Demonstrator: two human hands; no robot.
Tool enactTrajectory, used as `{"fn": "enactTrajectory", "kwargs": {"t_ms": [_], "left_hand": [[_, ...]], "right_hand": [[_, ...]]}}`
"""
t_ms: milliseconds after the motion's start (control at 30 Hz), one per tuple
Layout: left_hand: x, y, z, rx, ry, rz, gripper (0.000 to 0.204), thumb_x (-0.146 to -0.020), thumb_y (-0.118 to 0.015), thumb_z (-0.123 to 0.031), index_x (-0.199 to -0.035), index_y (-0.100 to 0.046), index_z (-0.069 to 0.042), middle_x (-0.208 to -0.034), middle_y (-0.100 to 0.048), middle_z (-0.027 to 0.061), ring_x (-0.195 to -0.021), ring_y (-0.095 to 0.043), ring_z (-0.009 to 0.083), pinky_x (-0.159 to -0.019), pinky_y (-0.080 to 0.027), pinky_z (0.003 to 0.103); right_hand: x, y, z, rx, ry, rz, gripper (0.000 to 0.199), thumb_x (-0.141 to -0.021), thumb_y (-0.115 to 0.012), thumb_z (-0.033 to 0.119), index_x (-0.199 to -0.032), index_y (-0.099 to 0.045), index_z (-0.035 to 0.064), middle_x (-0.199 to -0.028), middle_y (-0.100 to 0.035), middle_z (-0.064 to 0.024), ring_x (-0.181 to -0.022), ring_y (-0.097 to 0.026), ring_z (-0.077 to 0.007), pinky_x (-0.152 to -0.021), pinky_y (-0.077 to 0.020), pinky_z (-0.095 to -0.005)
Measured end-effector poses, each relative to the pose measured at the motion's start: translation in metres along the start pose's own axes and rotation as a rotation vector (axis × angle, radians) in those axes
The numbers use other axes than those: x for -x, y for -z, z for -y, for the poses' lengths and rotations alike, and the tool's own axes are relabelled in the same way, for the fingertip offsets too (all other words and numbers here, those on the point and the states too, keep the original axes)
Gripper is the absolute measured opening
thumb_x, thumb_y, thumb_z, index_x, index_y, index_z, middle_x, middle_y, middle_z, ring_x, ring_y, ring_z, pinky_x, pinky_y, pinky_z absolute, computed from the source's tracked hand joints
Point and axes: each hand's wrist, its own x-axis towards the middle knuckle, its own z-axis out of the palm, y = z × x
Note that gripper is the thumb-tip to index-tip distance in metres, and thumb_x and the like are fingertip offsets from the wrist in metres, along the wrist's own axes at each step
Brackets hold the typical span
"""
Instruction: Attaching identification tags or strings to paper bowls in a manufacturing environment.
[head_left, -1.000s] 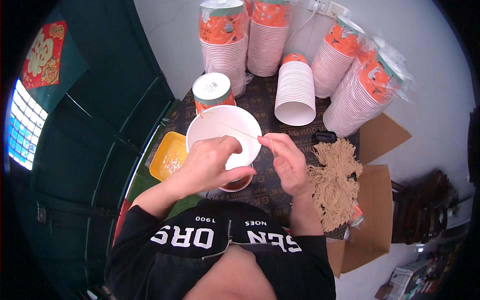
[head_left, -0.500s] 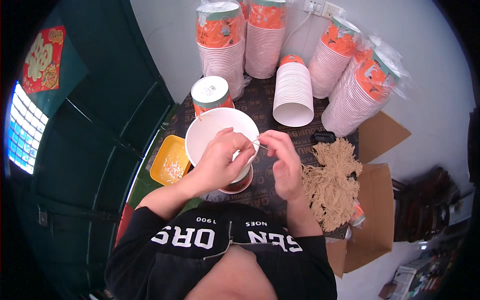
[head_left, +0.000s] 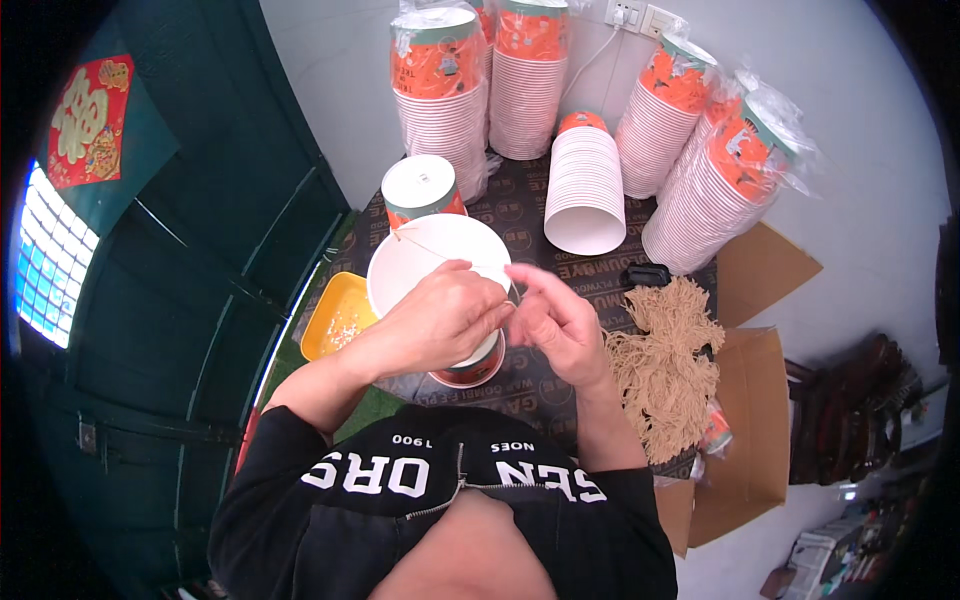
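Note:
A white paper tub (head_left: 415, 255) leans with its open mouth up in front of me, above another orange-and-white tub (head_left: 470, 375). A thin tan cord (head_left: 432, 250) runs from the tub's left rim across its mouth toward my hands. My left hand (head_left: 450, 315) is closed over the tub's near right rim, its thumb and fingers pinching the cord. Close beside it, my right hand (head_left: 558, 325) has its fingers curled around the cord's end by the rim; these fingertips are slightly blurred. An upturned tub (head_left: 420, 185) with a white base stands just behind.
Left of the tub is a yellow tray (head_left: 325, 315) holding small pale bits. A bundle of tan cords (head_left: 665, 370) lies at right, near a black object (head_left: 646, 274) and an open cardboard box (head_left: 745, 430). Stacked tubs (head_left: 585, 190) lie behind; wrapped stacks (head_left: 440, 110) line the wall.
My right hand has drawn its fingers inward and turned beside the rim, closer to my left hand. My left hand and the tub have shifted slightly.

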Motion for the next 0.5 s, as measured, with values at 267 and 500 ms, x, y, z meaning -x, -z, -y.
{"fn": "enactTrajectory", "kwargs": {"t_ms": [267,500], "left_hand": [[-0.002,-0.003,0.0,0.147,0.215,0.072,0.022,-0.094,-0.059,-0.014,-0.081,-0.063,0.003,-0.072,-0.062,0.0217,-0.071,-0.063,0.0401,-0.065,-0.051,0.044],[0.01,0.003,0.0,0.083,0.231,0.001,0.02,-0.084,-0.07,-0.014,-0.094,-0.059,-0.001,-0.083,-0.065,0.0157,-0.08,-0.067,0.0364,-0.071,-0.052,0.042]], "right_hand": [[0.001,-0.003,0.0,0.341,0.062,-0.144,0.012,-0.089,-0.07,0.011,-0.098,-0.072,0.0025,-0.071,-0.066,-0.0039,-0.078,-0.058,-0.0162,-0.072,-0.0448,-0.0301],[0.003,0.003,-0.001,0.4,0.242,-0.193,0.007,-0.089,-0.068,0.005,-0.089,-0.072,-0.0006,-0.072,-0.061,-0.0027,-0.068,-0.054,-0.0123,-0.064,-0.0418,-0.0262]]}}
